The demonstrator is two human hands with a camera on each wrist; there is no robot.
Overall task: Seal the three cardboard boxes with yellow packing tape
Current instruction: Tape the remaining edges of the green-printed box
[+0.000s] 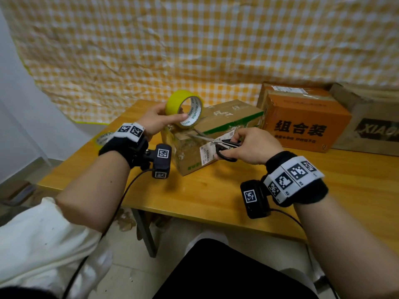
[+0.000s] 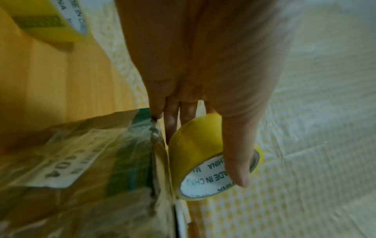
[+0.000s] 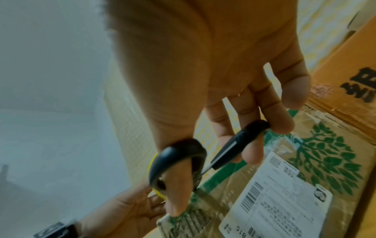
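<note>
Above the near box, the left hand (image 1: pixel 154 120) holds the roll of yellow tape (image 1: pixel 185 111) lifted up, with the thumb over the white core and the other fingers curled behind the roll. The right hand (image 1: pixel 248 145) grips the black-handled scissors (image 1: pixel 218 143), thumb through one loop and fingers through the other, and the blades point left toward the roll, just over the top edge of the small brown box (image 1: pixel 207 134). A strip of tape seems to run from the roll down to this box, though it is hard to see clearly, so I judge the step in hand is cutting the tape after laying it on the first box. The next move calls for closing the blades across the stretched strip while the left hand keeps it tight, then pressing the loose end flat. The orange box (image 1: pixel 302 119) and the grey-brown box (image 1: pixel 371 126) stand behind and to the right, touching each other, and I see no yellow tape on them. A second tape roll (image 1: pixel 102 138) lies on the worktop (image 1: pixel 216 190) behind the left wrist. The worktop is light wood, and behind it hangs a yellow-and-white checked sheet (image 1: pixel 194 44) on a pale wall.
</note>
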